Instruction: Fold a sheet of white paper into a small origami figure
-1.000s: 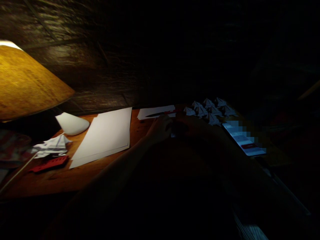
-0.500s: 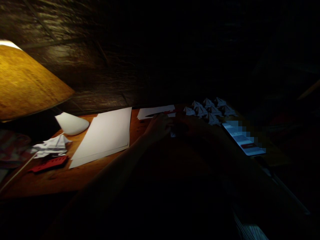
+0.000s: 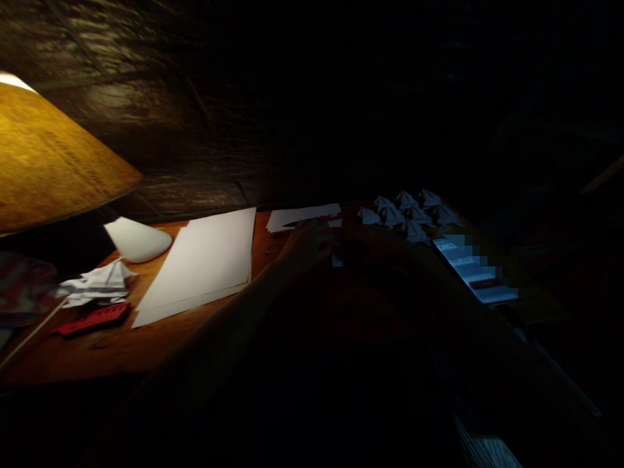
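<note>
The scene is very dark. My left hand (image 3: 310, 247) is curled over a small white piece of paper (image 3: 337, 261) near the middle of the wooden desk (image 3: 117, 351). My right hand (image 3: 377, 244) sits just to the right of it in deep shadow, fingers bent toward the same paper. How much of the paper each hand grips is hidden. Several small folded white paper shapes (image 3: 407, 211) lie in a cluster just beyond my right hand.
A stack of white sheets (image 3: 202, 263) lies left of my hands. A lit yellow lampshade (image 3: 53, 162) hangs at the left, with a white cone (image 3: 136, 239), crumpled paper (image 3: 95, 283) and a red flat object (image 3: 92, 318) below. A lit phone (image 3: 475, 270) lies right. A paper strip with scissors (image 3: 305, 218) lies behind.
The view has shifted slightly; my hands stay together on the small paper, with only small finger movement.
</note>
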`<state>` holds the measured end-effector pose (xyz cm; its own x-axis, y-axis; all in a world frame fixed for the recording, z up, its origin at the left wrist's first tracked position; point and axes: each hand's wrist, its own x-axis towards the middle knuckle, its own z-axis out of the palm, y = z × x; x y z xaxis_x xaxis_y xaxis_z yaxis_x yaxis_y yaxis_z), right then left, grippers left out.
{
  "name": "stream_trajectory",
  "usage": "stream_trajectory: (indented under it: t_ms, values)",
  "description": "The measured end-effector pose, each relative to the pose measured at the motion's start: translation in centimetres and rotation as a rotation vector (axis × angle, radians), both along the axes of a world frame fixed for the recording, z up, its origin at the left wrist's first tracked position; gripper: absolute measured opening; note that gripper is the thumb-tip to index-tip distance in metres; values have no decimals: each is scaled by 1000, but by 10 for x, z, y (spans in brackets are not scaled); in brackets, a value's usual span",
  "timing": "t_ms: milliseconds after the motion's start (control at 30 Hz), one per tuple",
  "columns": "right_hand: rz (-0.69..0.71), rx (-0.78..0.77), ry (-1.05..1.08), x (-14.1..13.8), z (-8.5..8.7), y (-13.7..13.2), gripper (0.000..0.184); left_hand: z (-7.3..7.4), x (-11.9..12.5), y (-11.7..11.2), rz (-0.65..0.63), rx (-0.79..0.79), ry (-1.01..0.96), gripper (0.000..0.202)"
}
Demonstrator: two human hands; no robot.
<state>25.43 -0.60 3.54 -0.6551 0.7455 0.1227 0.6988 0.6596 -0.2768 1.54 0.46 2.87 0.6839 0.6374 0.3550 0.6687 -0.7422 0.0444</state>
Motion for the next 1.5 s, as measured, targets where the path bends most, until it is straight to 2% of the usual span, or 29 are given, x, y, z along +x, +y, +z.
stream_trajectory:
  t_ms: [67, 167, 300, 733, 1033, 1200, 1367, 1500]
  values:
    - [-13, -9, -3, 0, 1, 0, 49, 2, -1, 0, -16, -1, 14, 11]
    - [-30, -13, -7, -1, 3, -1, 41, 3, -3, 0, -42, -11, 6, 12]
    - [22, -16, 9, 0, 3, -1, 33, 2, -5, 3, -58, -44, 11, 12]
    - [58, -4, -6, 1, 1, 2, 45, -3, -12, 8, -182, -112, -61, 14]
    - [64, -14, -30, 1, 4, 0, 44, -2, -14, 8, -164, -132, -51, 14]
    - [136, -6, 19, 0, 3, 4, 37, 0, -18, 7, -125, -142, -75, 9]
    - [165, -8, 6, -2, 6, 4, 34, 1, -21, 6, -121, -127, -60, 15]
    - [165, -5, 13, -3, 9, 0, 30, 2, -24, 5, -134, -112, -87, 30]
